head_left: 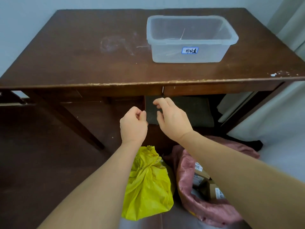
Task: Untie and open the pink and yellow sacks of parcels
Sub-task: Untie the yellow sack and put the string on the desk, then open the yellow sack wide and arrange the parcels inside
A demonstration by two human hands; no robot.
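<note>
Both hands raised in front of desk [82,63] edge, above sacks, holding nothing. Left hand [133,125] fingers curled in loose fist. Right hand [172,119] fingers bent, relaxed, apart, touching nothing. Yellow sack [146,187] on floor below left forearm, neck bunched and closed. Pink sack [203,210] just beside it on right, mouth open, parcels [200,176] with labels visible inside. Clear plastic bin [189,38] with blue label on desk top, far right.
</note>
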